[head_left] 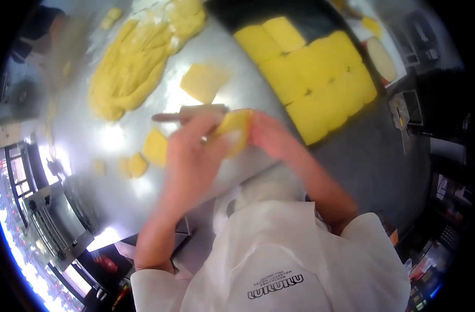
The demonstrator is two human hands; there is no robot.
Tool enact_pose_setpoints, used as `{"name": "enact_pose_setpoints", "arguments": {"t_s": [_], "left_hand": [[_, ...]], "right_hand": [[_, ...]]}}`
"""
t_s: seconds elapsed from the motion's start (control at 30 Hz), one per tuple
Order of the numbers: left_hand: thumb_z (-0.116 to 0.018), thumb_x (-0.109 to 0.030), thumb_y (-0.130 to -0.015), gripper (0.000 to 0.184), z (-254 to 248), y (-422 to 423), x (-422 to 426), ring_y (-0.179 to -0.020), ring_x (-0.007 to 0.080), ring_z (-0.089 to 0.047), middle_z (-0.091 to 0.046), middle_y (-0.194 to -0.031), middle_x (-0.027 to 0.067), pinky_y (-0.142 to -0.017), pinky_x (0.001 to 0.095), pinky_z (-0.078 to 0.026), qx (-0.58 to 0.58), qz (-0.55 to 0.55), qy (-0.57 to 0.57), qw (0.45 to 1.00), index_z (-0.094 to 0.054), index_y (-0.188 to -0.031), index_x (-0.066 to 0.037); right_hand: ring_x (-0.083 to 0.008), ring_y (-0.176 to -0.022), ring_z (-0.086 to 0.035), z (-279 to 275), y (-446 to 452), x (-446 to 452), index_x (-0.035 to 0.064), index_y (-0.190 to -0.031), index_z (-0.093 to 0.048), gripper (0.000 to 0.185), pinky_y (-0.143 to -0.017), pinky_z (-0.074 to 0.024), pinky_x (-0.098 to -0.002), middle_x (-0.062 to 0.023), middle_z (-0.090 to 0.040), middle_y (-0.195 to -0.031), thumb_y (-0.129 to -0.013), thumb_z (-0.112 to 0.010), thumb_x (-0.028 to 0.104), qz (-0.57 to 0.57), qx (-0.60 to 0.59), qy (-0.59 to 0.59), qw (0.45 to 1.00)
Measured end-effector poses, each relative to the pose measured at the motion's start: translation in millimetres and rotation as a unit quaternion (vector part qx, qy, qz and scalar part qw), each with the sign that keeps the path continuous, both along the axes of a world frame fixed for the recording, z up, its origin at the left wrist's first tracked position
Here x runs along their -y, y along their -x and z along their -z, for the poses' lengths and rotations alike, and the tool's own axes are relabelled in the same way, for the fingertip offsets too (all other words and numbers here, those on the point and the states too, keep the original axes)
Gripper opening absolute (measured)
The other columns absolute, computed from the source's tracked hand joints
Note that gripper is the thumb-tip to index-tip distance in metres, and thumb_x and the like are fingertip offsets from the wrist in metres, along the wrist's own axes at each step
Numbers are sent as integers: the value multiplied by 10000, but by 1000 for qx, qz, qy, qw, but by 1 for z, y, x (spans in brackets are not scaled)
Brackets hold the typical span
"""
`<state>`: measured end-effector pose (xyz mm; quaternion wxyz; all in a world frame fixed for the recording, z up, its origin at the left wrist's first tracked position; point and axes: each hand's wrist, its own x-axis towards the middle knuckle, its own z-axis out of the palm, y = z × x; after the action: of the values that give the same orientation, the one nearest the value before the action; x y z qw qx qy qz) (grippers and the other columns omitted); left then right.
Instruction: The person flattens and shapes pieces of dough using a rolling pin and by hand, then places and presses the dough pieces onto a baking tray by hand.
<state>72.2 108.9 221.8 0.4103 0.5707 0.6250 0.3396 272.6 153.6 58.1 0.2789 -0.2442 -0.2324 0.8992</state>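
Observation:
Between my two hands is a flat yellow piece of dough (236,124), lifted off the metal table and tilted. My left hand (196,148) is closed on its near left side, and my right hand (264,134) grips its right edge; both are somewhat blurred. Just beyond my left hand lies a rolling pin (188,113), partly covered by the fingers. Past the pin, a thin rolled-out dough sheet (202,83) rests flat on the table. A thicker dough piece (155,148) sits left of my left wrist, with smaller dough lumps (136,165) beside it.
A large floured dough mass (131,70) spreads over the far left of the metal table (112,138). On the right, several yellow dough sheets (315,70) lie edge to edge on a dark surface (352,151). Another person (40,31) is at the upper left.

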Motion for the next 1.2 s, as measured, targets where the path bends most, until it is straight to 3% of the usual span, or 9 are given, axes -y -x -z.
{"name": "enact_pose_setpoints", "arguments": {"t_s": [0.17,0.27,0.43,0.57,0.67,0.77,0.87,0.97,1.2], "left_hand": [[-744,-157,-957,245,7,-19,-97,-820,132,-644,-703,-919,57,-722,312,-516,45,-8,116,992,-691,-1090,41],[-742,-256,-942,312,35,-34,-165,-796,153,-638,-697,-897,69,-714,331,-503,-95,87,-15,992,-709,-1060,31],[-764,-287,-917,322,94,-86,-286,-782,151,-636,-691,-863,65,-724,330,-507,-18,132,9,991,-729,-1025,14],[-778,-185,-915,212,136,-139,-377,-747,156,-680,-741,-845,81,-712,334,-544,-15,151,1,988,-751,-994,11],[-793,-196,-923,222,158,-160,-426,-756,113,-638,-704,-840,15,-718,305,-515,0,184,-20,983,-742,-1035,-11],[-769,-123,-888,140,185,-178,-464,-642,101,-570,-654,-719,14,-585,300,-461,53,186,-15,981,-732,-899,12],[-753,-85,-857,115,203,-182,-479,-674,113,-621,-714,-761,38,-621,306,-500,72,203,5,977,-744,-899,21],[-798,-234,-923,251,215,-182,-486,-779,124,-649,-711,-863,20,-722,307,-520,-35,199,96,975,-737,-1043,-22],[-796,-324,-924,335,200,-181,-480,-807,150,-660,-727,-926,50,-727,323,-526,-86,198,102,971,-736,-1060,-23]], "right_hand": [[-128,-989,-712,-16,-26,-38,28,-1313,-674,356,-839,-586,-289,-35,-743,-1165,-1034,-716,245,191,145,6,971],[-118,-918,-710,-15,-60,-74,22,-1283,-690,346,-777,-584,-284,-42,-750,-1113,-1026,-729,249,244,164,-38,955],[-106,-745,-715,-23,-113,-153,-42,-1131,-716,306,-634,-558,-238,-84,-765,-953,-996,-725,232,270,341,-119,892],[-160,-593,-717,0,-154,-224,-36,-1073,-694,299,-569,-544,-254,-119,-763,-839,-985,-734,247,235,422,-120,867],[-157,-605,-719,12,-178,-266,-40,-1078,-683,315,-562,-547,-262,-127,-760,-830,-981,-728,256,213,412,-109,879],[-162,-604,-710,9,-192,-292,-39,-1071,-675,337,-554,-549,-277,-125,-750,-798,-971,-716,280,181,448,-117,867],[-164,-605,-706,11,-199,-303,-36,-1054,-667,338,-550,-550,-290,-122,-745,-778,-966,-710,288,143,469,-119,864],[-166,-600,-703,10,-203,-312,-33,-1031,-658,339,-542,-547,-302,-118,-742,-760,-964,-706,296,95,498,-115,854],[-176,-581,-691,3,-207,-323,-29,-1024,-652,365,-526,-533,-313,-116,-737,-759,-982,-680,332,18,522,-111,845]]}}
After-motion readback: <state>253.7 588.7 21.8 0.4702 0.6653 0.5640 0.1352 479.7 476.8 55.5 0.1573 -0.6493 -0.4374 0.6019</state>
